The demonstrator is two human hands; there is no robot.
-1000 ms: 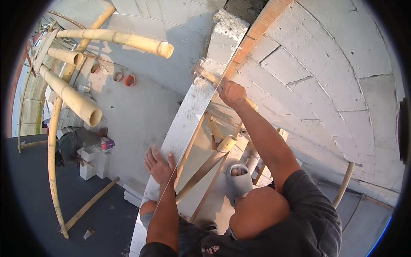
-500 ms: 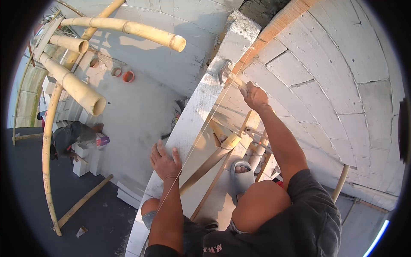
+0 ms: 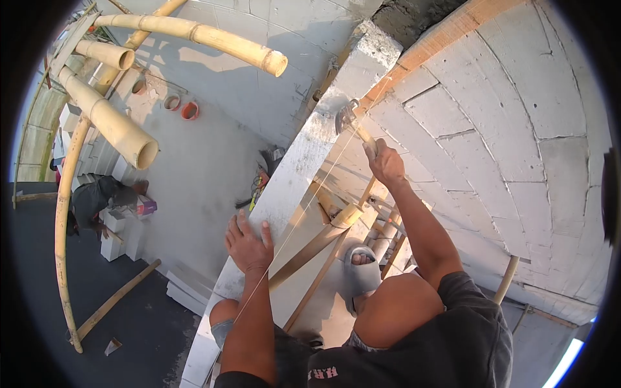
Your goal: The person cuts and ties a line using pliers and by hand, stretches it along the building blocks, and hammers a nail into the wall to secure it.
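Observation:
My right hand [image 3: 388, 163] is closed round the wooden handle of a hammer [image 3: 349, 119], whose claw head is over the top of a long pale block wall [image 3: 310, 145]. On the same wall top, nearer to my body, my left hand [image 3: 248, 244] rests with its fingers spread and holds nothing. A thin string [image 3: 309, 194] runs along the wall's right side and passes over my left wrist.
Bamboo poles [image 3: 116, 123] jut in at the upper left. Far below are buckets [image 3: 189, 110], stacked white blocks [image 3: 129, 236] and a bent-over person [image 3: 97, 204]. Bamboo [image 3: 317, 249] and planks lie under my sandalled foot [image 3: 362, 271]. A block wall [image 3: 511, 149] rises at the right.
The hammer head has moved slightly right and down and is tilted differently in my right hand. My left hand stays on the wall top. The view has shifted a little.

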